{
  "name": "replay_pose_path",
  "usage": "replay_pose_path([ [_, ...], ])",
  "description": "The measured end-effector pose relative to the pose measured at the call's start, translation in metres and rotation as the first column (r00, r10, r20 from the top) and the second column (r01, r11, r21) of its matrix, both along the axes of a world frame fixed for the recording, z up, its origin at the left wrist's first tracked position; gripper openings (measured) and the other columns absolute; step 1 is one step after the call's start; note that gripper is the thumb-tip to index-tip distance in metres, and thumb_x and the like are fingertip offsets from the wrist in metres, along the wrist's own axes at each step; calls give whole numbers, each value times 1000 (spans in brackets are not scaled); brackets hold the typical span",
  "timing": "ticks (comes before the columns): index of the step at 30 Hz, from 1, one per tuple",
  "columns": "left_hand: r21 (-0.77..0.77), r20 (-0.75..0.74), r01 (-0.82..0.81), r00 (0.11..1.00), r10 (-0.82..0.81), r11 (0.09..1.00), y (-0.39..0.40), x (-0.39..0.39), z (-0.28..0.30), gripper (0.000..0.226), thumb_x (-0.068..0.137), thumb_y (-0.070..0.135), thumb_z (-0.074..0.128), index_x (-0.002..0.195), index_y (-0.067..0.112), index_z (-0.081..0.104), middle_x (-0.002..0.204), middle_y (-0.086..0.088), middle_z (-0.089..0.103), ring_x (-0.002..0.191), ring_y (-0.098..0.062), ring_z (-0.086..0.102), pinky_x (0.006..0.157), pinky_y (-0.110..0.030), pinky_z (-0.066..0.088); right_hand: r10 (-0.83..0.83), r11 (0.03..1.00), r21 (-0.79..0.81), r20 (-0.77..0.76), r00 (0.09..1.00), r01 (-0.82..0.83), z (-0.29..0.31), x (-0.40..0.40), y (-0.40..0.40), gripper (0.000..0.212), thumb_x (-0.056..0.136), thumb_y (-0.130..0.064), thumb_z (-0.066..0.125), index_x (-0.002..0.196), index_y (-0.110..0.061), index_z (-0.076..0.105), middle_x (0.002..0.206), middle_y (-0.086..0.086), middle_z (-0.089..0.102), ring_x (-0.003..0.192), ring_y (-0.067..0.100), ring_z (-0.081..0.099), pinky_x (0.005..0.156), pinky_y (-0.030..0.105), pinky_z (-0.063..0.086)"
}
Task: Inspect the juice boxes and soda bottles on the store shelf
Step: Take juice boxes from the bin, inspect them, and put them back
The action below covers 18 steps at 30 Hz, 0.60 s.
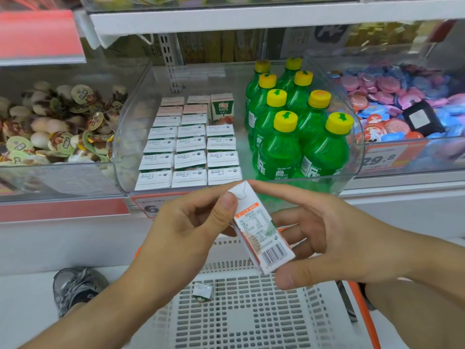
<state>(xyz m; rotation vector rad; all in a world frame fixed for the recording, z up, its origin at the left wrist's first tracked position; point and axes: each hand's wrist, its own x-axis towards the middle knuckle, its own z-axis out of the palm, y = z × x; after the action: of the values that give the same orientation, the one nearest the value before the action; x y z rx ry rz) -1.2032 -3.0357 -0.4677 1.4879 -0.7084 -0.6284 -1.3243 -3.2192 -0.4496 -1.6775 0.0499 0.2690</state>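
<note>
Left of frame: clear plastic bin (63, 170) of round foil-lidded snack cups (57, 127), brown, green and white; lettering too small to read.
Lower left: grey patterned trainer (75, 285) on the pale floor.
Centre: clear plastic shelf tray (130, 117). Its left half holds rows of small white juice cartons (188, 152) seen from the top, date stamps unreadable; one carton (222, 107) at the back shows a green face printed "100%". Red price tag (148, 207) below the tray, digit "6" visible.
Lower centre: left hand (181, 233) pinching the top end of the white and orange juice box (261, 230). Box tilted, long axis running from upper left to lower right; nutrition panel, orange "100%" strip and barcode face the camera. Right hand (334, 243) grips its lower end.
Below: white perforated plastic basket (251, 318), orange-handled, with one small carton (203, 292) inside.
Centre right, same tray: green plastic soda bottles (279, 152), yellow caps.
Right: bin of pink and blue round packets (392, 96); orange tag (382, 159) reading "29.8".
</note>
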Motion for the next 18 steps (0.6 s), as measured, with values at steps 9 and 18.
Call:
replay_pose_path([
  [9,54,11,-11,1000,10,998,-1,2,-3,39,88,34,55,115,11,72,104,-6,77,94,-33,72,86,-35,58,-73,997,3,42,996,73,-2,-1,-4,73,81,-4,75,143,-33,51,126,6,68,110,46,63,95,48,55],
  [18,136,-91,-64,993,76,989,-1,3,1,61,63,48,70,92,-4,60,71,-16,71,48,-26,62,40,-27,44,-251,962,-91,69,965,257,-1,-8,21,63,74,-14,86,128,-31,57,117,-1,68,94,14,72,87,32,58],
])
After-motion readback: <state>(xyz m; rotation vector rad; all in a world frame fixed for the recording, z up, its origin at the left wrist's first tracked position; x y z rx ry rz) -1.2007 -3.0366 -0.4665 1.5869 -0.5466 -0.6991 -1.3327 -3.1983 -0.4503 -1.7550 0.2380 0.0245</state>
